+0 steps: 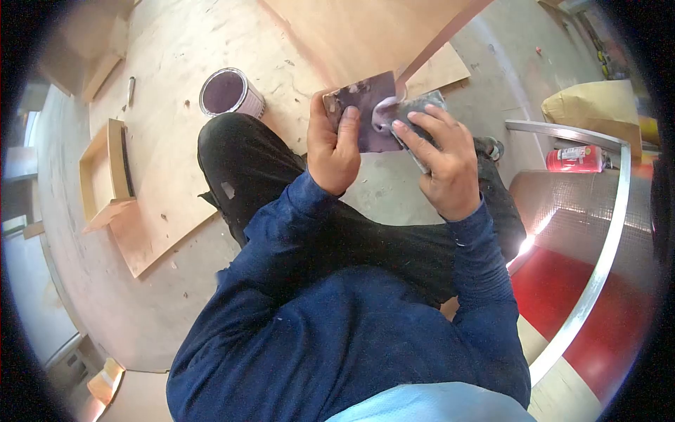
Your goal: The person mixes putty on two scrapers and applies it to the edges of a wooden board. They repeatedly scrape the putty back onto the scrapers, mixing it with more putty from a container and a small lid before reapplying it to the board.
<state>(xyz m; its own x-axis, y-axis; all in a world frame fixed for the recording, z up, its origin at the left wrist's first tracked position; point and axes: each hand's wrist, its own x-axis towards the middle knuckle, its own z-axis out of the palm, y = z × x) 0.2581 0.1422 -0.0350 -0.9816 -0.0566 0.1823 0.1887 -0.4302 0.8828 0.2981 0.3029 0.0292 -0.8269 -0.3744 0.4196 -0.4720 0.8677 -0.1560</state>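
My left hand grips a flat square board smeared with purple, its thumb on the face. In my right hand is a grey flat spreader, pressed down by the fingers. A pale lilac dab of paste lies where the spreader's edge meets the board. Just beyond my left knee stands an open tin with dull purple paste inside. The far side of the spreader is partly covered by my fingers.
A large plywood panel rises ahead of my hands. On the left lie a small wooden tray-like frame and a slim tool. To the right are a curved metal strip, a red can and a brown paper bag.
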